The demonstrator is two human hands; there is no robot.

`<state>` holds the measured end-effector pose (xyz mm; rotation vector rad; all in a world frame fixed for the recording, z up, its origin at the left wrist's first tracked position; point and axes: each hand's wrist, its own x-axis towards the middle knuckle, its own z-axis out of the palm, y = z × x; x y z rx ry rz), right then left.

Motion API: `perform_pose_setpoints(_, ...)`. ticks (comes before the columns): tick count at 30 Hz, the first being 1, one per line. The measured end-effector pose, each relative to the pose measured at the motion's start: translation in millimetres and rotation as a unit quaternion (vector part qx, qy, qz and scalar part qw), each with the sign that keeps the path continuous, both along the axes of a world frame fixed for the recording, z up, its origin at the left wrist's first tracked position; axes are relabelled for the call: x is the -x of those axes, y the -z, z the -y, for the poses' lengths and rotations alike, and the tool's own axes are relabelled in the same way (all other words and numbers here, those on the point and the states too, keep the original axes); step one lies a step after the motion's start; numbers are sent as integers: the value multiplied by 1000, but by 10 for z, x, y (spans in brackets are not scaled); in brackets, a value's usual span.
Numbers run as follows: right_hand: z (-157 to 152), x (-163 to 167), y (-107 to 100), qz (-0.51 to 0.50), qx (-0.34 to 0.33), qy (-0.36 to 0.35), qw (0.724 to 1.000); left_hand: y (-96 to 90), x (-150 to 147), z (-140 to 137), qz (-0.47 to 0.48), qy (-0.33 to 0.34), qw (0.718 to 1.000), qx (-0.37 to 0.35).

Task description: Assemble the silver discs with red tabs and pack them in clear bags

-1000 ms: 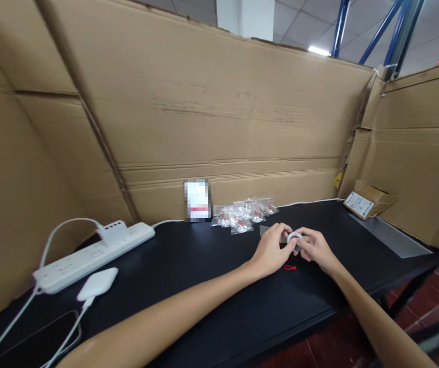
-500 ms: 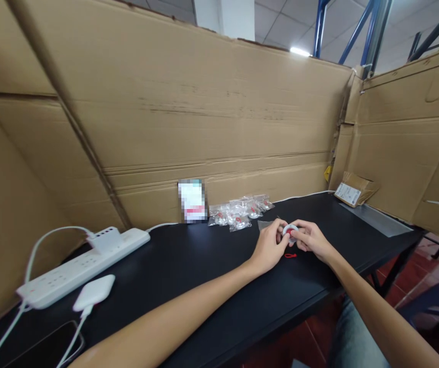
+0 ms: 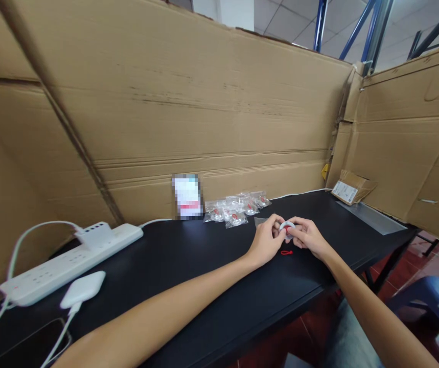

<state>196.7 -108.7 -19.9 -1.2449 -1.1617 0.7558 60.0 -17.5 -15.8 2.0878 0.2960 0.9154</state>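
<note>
Between my two hands is a small round white disc [image 3: 287, 225] with a red part in its middle; its exact kind does not show. My left hand [image 3: 268, 237] pinches it from the left, thumb near the red part. On the other side my right hand [image 3: 306, 237] is closed on its right edge. A small red cord loop [image 3: 286, 252] lies on the black table [image 3: 219, 291] just below the hands. Partly behind my left hand lies a clear plastic piece [image 3: 259, 221]. Several clear bags [image 3: 236, 209] holding small round pieces with red parts lie farther back.
A lit screen [image 3: 187, 197] leans on the cardboard wall [image 3: 204, 117]. At left are a white power strip [image 3: 69, 266], a white charger [image 3: 84, 290] and a dark phone [image 3: 27, 347]. A small cardboard package [image 3: 351, 188] sits at the back right; a blue stool [image 3: 430, 306] stands beside the table.
The view has shifted slightly, so the whole scene sits a little farther left and up. Both hands keep hold of the disc, and the red loop lies in the same place.
</note>
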Motion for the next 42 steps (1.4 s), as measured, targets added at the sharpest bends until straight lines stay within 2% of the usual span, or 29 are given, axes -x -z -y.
perform_pose_setpoints(15,-19,-22,19,13,3,-14,1000,15,-5,-21,2,4,1000,21)
perform_pose_setpoints(20,-14,23,-19,2,22,3,1000,25,-14,-63,6,-4,999,37)
perform_pose_setpoints(26,-6,39,-25,3,13,7,1000,39,-18,-85,22,-12,998,60)
perform_pose_setpoints(33,13,52,-34,32,34,3,999,83,-43,-129,4,-8,999,34)
perform_pose_setpoints(36,9,24,0,16,26,48,998,92,-50,-141,9,-11,999,29)
perform_pose_setpoints(39,12,-45,67,26,-5,142,990,90,-48,-161,15,-29,999,16)
perform_pose_setpoints(42,43,-113,117,137,-21,239,961,80,-10,-209,16,-48,999,-8)
